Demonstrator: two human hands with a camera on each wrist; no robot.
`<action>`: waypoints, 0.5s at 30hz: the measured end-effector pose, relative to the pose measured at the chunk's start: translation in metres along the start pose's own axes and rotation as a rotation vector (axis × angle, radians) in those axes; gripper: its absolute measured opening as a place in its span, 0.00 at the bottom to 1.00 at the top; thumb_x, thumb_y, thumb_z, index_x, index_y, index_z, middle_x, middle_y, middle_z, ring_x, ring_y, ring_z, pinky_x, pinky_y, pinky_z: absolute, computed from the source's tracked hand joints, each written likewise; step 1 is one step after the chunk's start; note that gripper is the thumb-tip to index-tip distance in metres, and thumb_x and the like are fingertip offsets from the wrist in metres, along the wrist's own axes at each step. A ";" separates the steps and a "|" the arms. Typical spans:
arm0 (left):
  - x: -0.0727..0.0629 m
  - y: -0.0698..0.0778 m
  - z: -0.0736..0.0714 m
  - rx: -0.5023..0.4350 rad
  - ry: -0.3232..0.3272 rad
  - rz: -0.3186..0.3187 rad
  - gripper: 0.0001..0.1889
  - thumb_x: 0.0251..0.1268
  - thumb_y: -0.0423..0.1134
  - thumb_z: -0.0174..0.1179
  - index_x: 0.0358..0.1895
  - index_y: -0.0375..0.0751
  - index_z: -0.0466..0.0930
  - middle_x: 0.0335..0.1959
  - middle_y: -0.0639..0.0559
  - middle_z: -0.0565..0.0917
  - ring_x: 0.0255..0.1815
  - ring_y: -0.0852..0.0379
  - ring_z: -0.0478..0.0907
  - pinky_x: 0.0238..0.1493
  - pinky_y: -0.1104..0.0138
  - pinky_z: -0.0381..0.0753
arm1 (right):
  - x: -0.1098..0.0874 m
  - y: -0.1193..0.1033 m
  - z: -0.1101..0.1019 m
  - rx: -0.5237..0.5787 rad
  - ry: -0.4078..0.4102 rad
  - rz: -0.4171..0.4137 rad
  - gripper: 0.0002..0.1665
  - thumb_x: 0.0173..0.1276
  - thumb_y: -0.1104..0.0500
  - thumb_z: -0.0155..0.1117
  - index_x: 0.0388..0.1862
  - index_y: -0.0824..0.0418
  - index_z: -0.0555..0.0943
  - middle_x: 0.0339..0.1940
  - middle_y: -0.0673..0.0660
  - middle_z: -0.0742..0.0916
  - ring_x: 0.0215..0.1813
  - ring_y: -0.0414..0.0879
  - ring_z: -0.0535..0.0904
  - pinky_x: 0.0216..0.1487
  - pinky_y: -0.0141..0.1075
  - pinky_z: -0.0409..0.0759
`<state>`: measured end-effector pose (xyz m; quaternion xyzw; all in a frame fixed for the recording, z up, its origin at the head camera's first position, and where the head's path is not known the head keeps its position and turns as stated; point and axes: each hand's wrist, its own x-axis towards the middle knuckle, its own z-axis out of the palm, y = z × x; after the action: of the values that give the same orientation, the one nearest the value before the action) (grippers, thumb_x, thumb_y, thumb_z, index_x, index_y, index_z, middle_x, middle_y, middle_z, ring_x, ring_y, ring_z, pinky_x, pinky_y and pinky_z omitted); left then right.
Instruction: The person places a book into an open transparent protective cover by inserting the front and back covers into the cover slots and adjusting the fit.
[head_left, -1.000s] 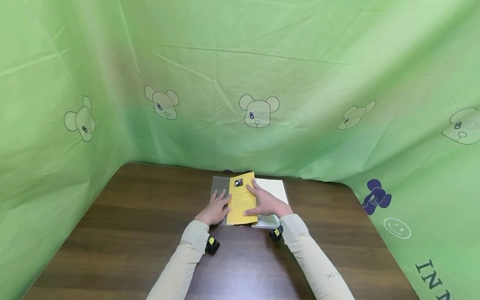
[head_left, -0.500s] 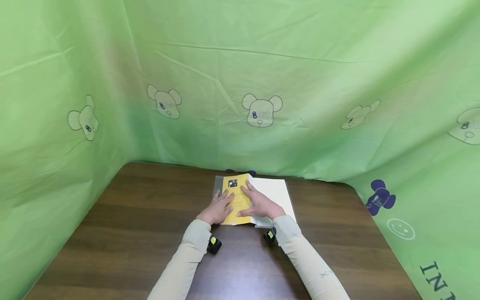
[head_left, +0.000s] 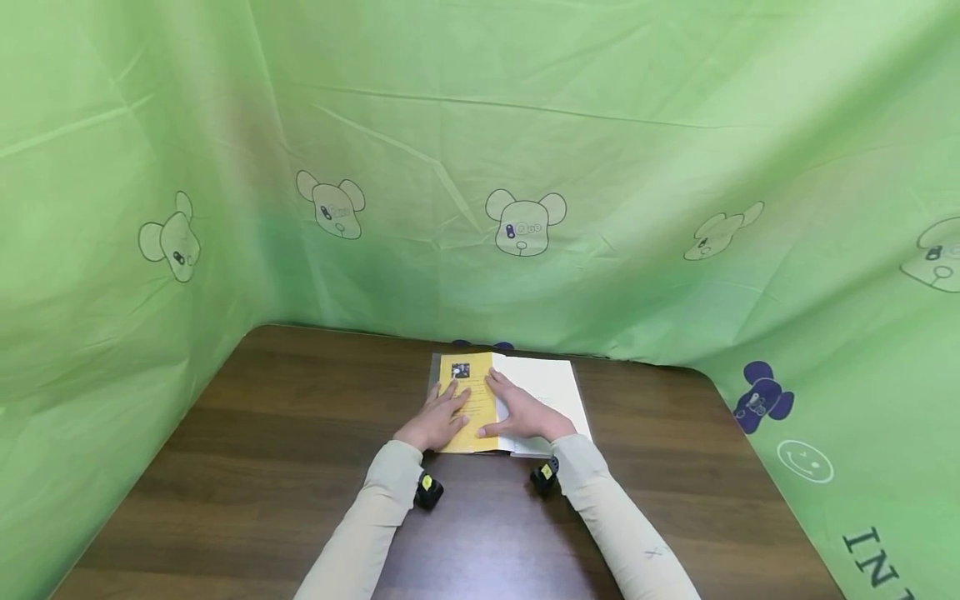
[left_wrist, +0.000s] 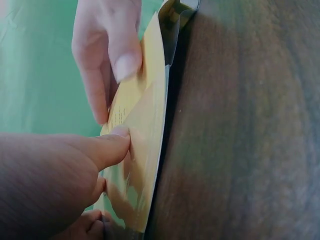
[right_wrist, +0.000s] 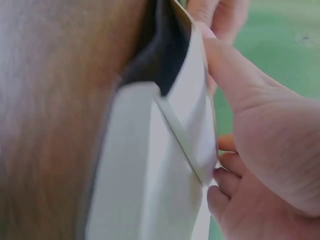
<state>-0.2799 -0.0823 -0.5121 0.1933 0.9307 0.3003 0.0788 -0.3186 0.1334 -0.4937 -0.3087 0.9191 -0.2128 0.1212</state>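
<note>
An open book lies near the table's far edge, its yellow printed flap [head_left: 480,400] with a small photo on the left and a white page [head_left: 551,379] on the right. A thin strip of clear plastic cover [head_left: 435,368] shows past the flap's left edge. My left hand [head_left: 437,418] presses flat on the flap with fingers spread. Near the fold, my right hand [head_left: 525,415] rests its fingertips and thumb on the flap's right side. In the right wrist view, the white book edge [right_wrist: 130,150] stands beside a dark gap under the raised flap.
The brown wooden table [head_left: 300,467] stretches to both sides and toward me. A green cloth [head_left: 420,283] with bear prints hangs behind it and along the sides. Black wrist cameras [head_left: 429,490] sit under both cuffs.
The yellow flap has swung left and lies lower, covering most of the clear plastic and baring more white page. Both hands now press on it; the right hand has shifted left.
</note>
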 end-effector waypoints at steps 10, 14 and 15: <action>-0.001 -0.002 0.000 -0.027 0.020 0.040 0.28 0.78 0.41 0.53 0.77 0.36 0.64 0.80 0.31 0.54 0.80 0.25 0.44 0.78 0.38 0.50 | -0.017 0.021 -0.016 0.087 -0.021 -0.079 0.62 0.58 0.49 0.80 0.80 0.73 0.55 0.82 0.70 0.57 0.83 0.64 0.52 0.81 0.55 0.52; -0.002 -0.002 0.000 -0.031 0.013 0.040 0.29 0.78 0.41 0.52 0.77 0.36 0.63 0.81 0.31 0.53 0.80 0.25 0.43 0.79 0.37 0.49 | -0.018 0.022 -0.014 0.115 -0.017 -0.087 0.62 0.58 0.50 0.80 0.80 0.72 0.55 0.82 0.69 0.56 0.83 0.64 0.50 0.81 0.55 0.50; -0.002 -0.003 0.000 -0.033 0.011 0.037 0.29 0.78 0.41 0.52 0.77 0.36 0.63 0.81 0.32 0.53 0.81 0.25 0.43 0.79 0.37 0.49 | -0.018 0.022 -0.014 0.115 -0.014 -0.086 0.62 0.58 0.50 0.80 0.80 0.73 0.56 0.82 0.69 0.56 0.83 0.64 0.50 0.81 0.56 0.49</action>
<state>-0.2793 -0.0851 -0.5131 0.2076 0.9223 0.3180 0.0712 -0.3204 0.1649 -0.4902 -0.3422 0.8903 -0.2681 0.1359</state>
